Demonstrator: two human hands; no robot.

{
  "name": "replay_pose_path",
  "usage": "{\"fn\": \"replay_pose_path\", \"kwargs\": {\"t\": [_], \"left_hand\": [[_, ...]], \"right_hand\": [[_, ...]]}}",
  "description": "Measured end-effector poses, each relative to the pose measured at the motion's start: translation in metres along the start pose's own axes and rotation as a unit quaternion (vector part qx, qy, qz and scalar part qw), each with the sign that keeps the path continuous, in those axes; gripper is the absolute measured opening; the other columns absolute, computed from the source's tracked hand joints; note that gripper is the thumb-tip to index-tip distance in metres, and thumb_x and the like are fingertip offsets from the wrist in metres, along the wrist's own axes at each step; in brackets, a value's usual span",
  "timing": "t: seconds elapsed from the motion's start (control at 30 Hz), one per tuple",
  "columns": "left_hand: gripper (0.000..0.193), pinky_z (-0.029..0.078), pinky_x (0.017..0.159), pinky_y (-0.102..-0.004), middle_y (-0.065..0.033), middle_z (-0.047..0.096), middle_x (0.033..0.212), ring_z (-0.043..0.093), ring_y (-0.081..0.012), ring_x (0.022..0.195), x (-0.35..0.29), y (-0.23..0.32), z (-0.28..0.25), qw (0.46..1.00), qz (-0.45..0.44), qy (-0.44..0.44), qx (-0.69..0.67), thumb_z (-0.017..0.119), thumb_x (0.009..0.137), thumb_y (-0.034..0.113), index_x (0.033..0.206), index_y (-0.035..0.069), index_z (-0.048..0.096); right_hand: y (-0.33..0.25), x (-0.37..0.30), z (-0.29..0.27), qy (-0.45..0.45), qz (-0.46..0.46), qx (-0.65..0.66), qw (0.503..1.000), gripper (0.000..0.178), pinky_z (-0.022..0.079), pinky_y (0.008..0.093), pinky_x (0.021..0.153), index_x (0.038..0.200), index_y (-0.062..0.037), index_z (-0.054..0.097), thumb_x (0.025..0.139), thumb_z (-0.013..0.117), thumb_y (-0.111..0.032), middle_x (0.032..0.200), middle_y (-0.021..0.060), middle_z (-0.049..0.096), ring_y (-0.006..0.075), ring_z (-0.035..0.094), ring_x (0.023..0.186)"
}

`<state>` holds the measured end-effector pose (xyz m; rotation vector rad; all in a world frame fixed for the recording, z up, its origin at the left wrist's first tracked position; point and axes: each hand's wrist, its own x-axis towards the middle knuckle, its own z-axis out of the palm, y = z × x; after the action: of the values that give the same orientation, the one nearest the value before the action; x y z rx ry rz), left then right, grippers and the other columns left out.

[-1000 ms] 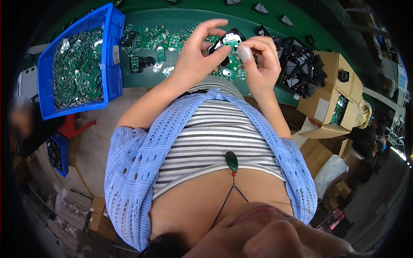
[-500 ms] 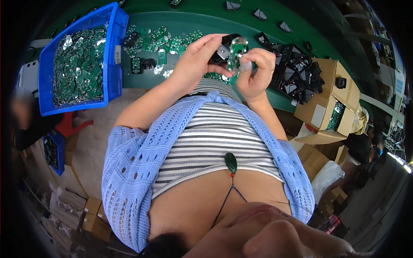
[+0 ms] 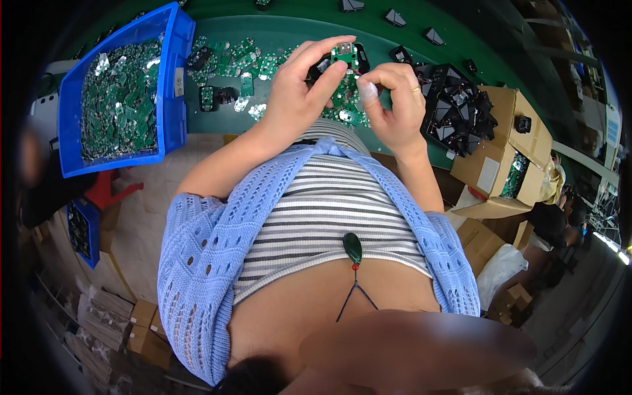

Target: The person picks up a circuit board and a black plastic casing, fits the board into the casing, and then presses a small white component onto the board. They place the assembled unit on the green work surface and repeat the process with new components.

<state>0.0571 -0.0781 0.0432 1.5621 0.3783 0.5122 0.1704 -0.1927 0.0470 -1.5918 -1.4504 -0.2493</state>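
Note:
My left hand (image 3: 299, 85) is closed on a small green circuit board (image 3: 343, 54), held between thumb and fingers above the bench. The board has a metal connector at its far end. Black plastic housing (image 3: 319, 68) shows behind the board, partly hidden by my fingers. Close by on the right, my right hand (image 3: 398, 108) pinches thumb and index finger together at the board's near edge. White wrapping covers that thumb's tip. Whatever lies in the pinch is too small to make out. Loose circuit boards (image 3: 349, 102) lie beneath my hands.
A blue bin (image 3: 174, 125) full of circuit boards stands at the left. More boards (image 3: 247, 82) are scattered across the green bench (image 3: 263, 33). Black housings (image 3: 461, 112) are heaped at the right, beside an open cardboard box (image 3: 533, 131). Several housings (image 3: 395, 18) line the far side.
The board and housing have turned in my left hand, which moved slightly farther away, and the board now lies against the housing. My right hand has shifted to the board's near edge.

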Motion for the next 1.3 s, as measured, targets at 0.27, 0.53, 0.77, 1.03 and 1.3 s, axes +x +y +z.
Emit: {"fn": "replay_pose_path", "kwargs": {"t": [0.27,0.53,0.77,1.03,1.3], "left_hand": [[0.031,0.043,0.048,-0.0164,-0.006,0.052,0.094,0.048,-0.0048,0.06,-0.002,0.005,0.001,0.98,0.132,0.062,0.136,0.052,0.085,0.01,0.116,0.008,0.054],[0.03,0.043,0.064,-0.024,-0.0103,0.054,0.093,0.053,-0.0156,0.073,-0.003,0.009,0.001,0.964,0.18,0.084,0.176,0.054,0.082,0.008,0.113,0.005,0.055],[0.031,0.043,0.069,-0.025,-0.0112,0.055,0.093,0.053,-0.0182,0.079,-0.003,0.011,0.001,0.964,0.178,0.087,0.177,0.056,0.081,0.006,0.111,0.004,0.056],[0.031,0.044,0.069,-0.0252,-0.0101,0.057,0.09,0.055,-0.018,0.079,-0.002,0.013,0.002,0.971,0.157,0.078,0.16,0.057,0.078,0.004,0.109,0.004,0.057],[0.036,0.046,0.051,-0.0252,-0.0055,0.055,0.087,0.056,-0.0156,0.063,0.0,0.007,0.004,0.946,0.229,0.118,0.198,0.062,0.073,0.005,0.108,0.012,0.059]], "right_hand": [[-0.003,0.003,0.007,0.025,-0.063,-0.053,0.996,0.02,0.045,0.0238,0.043,0.082,-0.0039,0.055,0.067,0.067,0.001,0.076,0.0068,0.054,0.016,0.055,0.057],[-0.005,0.004,0.008,0.03,-0.08,-0.079,0.993,0.021,0.046,0.0249,0.046,0.082,-0.0036,0.055,0.066,0.067,0.001,0.076,0.0067,0.054,0.0169,0.055,0.059],[-0.003,0.004,0.009,0.044,-0.101,-0.09,0.99,0.023,0.046,0.0251,0.046,0.083,-0.0029,0.054,0.065,0.067,0.002,0.077,0.0067,0.054,0.0173,0.054,0.059],[-0.008,0.007,0.003,0.025,-0.069,-0.072,0.995,0.024,0.043,0.0232,0.043,0.081,-0.0032,0.053,0.064,0.069,0.0,0.073,0.0057,0.054,0.0145,0.054,0.056],[-0.016,0.003,0.01,0.067,-0.004,-0.021,0.998,0.021,0.041,0.0205,0.042,0.078,-0.0026,0.052,0.065,0.068,0.002,0.069,0.0058,0.054,0.0109,0.051,0.051]]}}
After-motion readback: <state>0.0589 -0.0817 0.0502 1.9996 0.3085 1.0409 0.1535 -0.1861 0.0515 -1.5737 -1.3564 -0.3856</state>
